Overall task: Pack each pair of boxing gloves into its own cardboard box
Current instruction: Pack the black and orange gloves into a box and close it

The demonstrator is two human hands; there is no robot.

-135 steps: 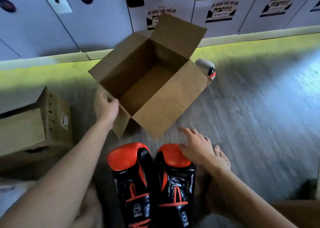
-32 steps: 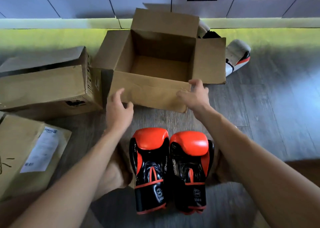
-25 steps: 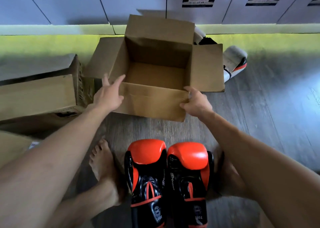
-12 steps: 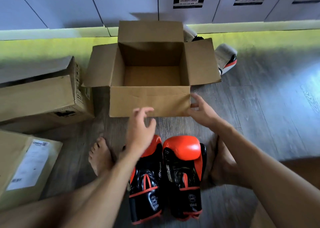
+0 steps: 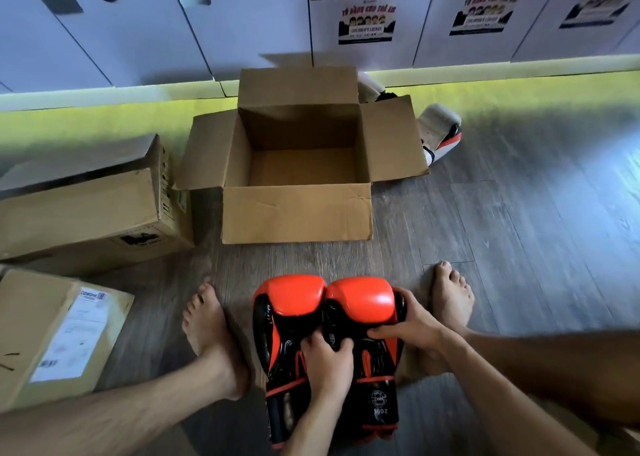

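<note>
Now, both hands are down on the orange-and-black gloves (image 5: 360,298). They're lying side by side on the floor between the bare feet, padded ends toward the open box (image 5: 298,213). What's the grip?

The left hand (image 5: 325,355) has its fingers curled into the gap between the two. The right hand (image 5: 412,327) is wrapped round the outer edge of the right-side glove. I'd say that's a squeeze to hold them together, so the pair lifts as one.

Makes sense. And the box?

It's just ahead of the gloves, not touching them, and I can't see anything inside. The back flap stands up, the side flaps splay out and the near side faces the hands. It looks set up for a short lift forward and down.

Anything else around?

A white glove (image 5: 438,126) with orange trim pokes out behind the box's right flap. There may be a partner tucked behind it, hard to tell. Off to the left sits a second cardboard box (image 5: 79,213). Nearer the camera there's a flat box with a printed label (image 5: 34,317).

And the surface?

Grey wood-look planks (image 5: 519,230), smooth, with some glare on the right. Along the back, a yellow-green strip (image 5: 86,119) runs under pale lockers (image 5: 242,32) carrying numbered discs and posters.

So this pair isn't packed?

Not yet. It's on the floor, gripped by both hands.
</note>
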